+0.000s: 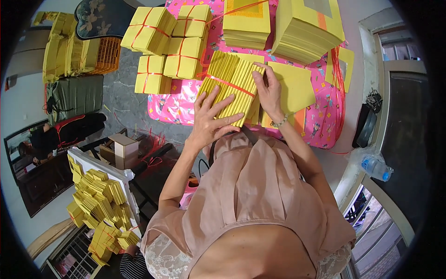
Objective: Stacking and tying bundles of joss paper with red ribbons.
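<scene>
A bundle of folded yellow paper (230,83), tied across with a red band, lies on a pink patterned mat (179,104). My left hand (211,118) presses flat on the bundle's near end, fingers spread. My right hand (268,88) grips the bundle's right edge, with a bead bracelet on the wrist. A loose yellow sheet (297,86) lies just right of my right hand.
Several tied yellow bundles (162,42) sit at the back left of the mat, and tall yellow paper stacks (306,28) stand behind. A heap of folded yellow papers (102,209) lies at lower left beside a small cardboard box (123,149). A plastic bottle (376,167) lies right.
</scene>
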`<state>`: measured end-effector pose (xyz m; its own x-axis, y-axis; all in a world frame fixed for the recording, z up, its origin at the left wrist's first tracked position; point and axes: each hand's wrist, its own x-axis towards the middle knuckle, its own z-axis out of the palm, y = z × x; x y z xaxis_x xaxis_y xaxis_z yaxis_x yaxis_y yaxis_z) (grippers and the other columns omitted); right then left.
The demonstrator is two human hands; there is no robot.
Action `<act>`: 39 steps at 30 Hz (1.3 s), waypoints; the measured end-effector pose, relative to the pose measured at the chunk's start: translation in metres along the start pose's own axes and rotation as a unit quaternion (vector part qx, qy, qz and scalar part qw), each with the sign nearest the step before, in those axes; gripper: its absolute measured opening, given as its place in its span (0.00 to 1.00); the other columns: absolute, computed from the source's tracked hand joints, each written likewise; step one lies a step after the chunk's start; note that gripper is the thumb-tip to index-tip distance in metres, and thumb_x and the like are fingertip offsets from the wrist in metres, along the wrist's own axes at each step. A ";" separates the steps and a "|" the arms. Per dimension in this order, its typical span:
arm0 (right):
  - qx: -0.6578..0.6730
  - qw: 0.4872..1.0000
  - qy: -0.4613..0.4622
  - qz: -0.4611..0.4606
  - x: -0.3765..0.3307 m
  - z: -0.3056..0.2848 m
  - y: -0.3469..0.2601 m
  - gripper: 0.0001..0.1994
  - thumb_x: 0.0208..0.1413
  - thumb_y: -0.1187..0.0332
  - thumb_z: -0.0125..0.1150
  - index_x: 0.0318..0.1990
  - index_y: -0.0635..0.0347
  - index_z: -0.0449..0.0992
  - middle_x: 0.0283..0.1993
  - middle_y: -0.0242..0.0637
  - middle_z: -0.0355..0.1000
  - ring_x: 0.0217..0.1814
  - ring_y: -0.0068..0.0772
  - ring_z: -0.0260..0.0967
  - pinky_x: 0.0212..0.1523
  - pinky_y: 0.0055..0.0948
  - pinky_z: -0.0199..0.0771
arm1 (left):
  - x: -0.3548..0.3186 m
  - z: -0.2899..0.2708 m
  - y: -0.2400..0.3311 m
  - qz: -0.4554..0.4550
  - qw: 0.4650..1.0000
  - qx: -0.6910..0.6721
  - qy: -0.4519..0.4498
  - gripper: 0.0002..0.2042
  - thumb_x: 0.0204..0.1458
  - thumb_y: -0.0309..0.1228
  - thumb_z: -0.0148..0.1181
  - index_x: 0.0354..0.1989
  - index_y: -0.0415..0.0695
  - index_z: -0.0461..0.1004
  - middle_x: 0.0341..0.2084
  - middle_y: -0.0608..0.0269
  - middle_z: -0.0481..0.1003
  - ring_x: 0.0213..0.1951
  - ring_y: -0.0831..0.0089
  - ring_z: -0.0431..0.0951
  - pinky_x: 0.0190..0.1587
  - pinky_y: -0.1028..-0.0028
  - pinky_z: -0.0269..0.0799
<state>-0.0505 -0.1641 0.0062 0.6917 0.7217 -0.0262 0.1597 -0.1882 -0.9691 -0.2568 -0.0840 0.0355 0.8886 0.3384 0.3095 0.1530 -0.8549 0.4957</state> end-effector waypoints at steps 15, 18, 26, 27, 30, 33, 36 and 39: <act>0.058 0.991 0.000 -0.120 0.005 -0.005 0.020 0.24 0.66 0.50 0.46 0.56 0.62 0.68 0.49 0.46 0.74 0.52 0.39 0.71 0.52 0.35 0.67 | 0.001 -0.003 -0.014 0.014 1.000 -0.001 -0.012 0.28 0.36 0.53 0.69 0.51 0.67 0.78 0.61 0.65 0.68 0.67 0.55 0.57 0.64 0.55 0.49; -0.007 0.995 -0.083 -0.054 0.004 -0.017 0.027 0.26 0.67 0.47 0.40 0.55 0.64 0.68 0.46 0.47 0.73 0.50 0.40 0.71 0.50 0.34 0.67 | -0.001 -0.007 -0.004 -0.059 0.996 0.039 0.047 0.37 0.33 0.56 0.71 0.57 0.59 0.74 0.67 0.53 0.58 0.69 0.49 0.50 0.65 0.52 0.48; -0.017 0.995 -0.067 -0.073 0.015 -0.012 0.040 0.25 0.68 0.48 0.41 0.50 0.64 0.71 0.30 0.43 0.69 0.33 0.39 0.66 0.37 0.34 0.66 | -0.033 0.037 -0.020 -0.281 0.909 -0.243 0.188 0.75 0.20 0.53 0.81 0.72 0.44 0.26 0.71 0.42 0.33 0.72 0.52 0.35 0.69 0.51 0.44; -0.024 0.995 -0.078 -0.061 0.020 -0.012 0.033 0.25 0.68 0.48 0.41 0.48 0.65 0.71 0.29 0.43 0.68 0.32 0.38 0.66 0.36 0.35 0.65 | -0.028 0.035 -0.018 -0.273 0.909 -0.246 0.195 0.74 0.20 0.50 0.82 0.72 0.45 0.27 0.69 0.43 0.43 0.70 0.56 0.46 0.68 0.55 0.50; -0.053 0.993 -0.101 -0.039 0.031 -0.019 0.005 0.25 0.67 0.49 0.42 0.45 0.66 0.73 0.29 0.43 0.69 0.32 0.39 0.67 0.36 0.35 0.65 | -0.011 0.022 -0.009 -0.277 0.862 -0.354 0.233 0.67 0.27 0.44 0.82 0.71 0.45 0.34 0.64 0.47 0.55 0.65 0.57 0.59 0.66 0.58 0.55; -0.054 0.991 -0.084 -0.087 0.039 -0.023 -0.014 0.24 0.67 0.51 0.44 0.44 0.67 0.74 0.32 0.45 0.72 0.35 0.41 0.70 0.39 0.34 0.67 | 0.005 0.010 -0.011 -0.309 0.799 -0.428 0.289 0.51 0.43 0.46 0.73 0.69 0.45 0.42 0.59 0.51 0.62 0.60 0.60 0.65 0.62 0.62 0.59; -0.062 0.983 -0.103 -0.138 0.040 -0.041 -0.037 0.21 0.67 0.54 0.45 0.46 0.67 0.74 0.40 0.47 0.74 0.42 0.44 0.72 0.44 0.34 0.69 | 0.008 -0.002 -0.014 -0.398 0.747 -0.465 0.260 0.39 0.56 0.53 0.58 0.67 0.46 0.46 0.59 0.51 0.62 0.60 0.62 0.64 0.61 0.64 0.60; -0.099 0.977 -0.120 -0.145 0.021 -0.055 -0.061 0.20 0.67 0.56 0.45 0.46 0.68 0.73 0.41 0.46 0.73 0.44 0.45 0.72 0.46 0.35 0.68 | 0.010 0.010 -0.026 -0.443 0.697 -0.532 0.183 0.40 0.58 0.66 0.40 0.68 0.48 0.48 0.61 0.53 0.61 0.61 0.64 0.64 0.61 0.61 0.60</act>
<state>-0.0068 -0.1743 0.0780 0.4160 0.8946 0.1630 0.4745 -0.0607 -0.8782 -0.2471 -0.0627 0.0177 0.4487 0.7931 -0.4119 -0.0093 0.4650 0.8852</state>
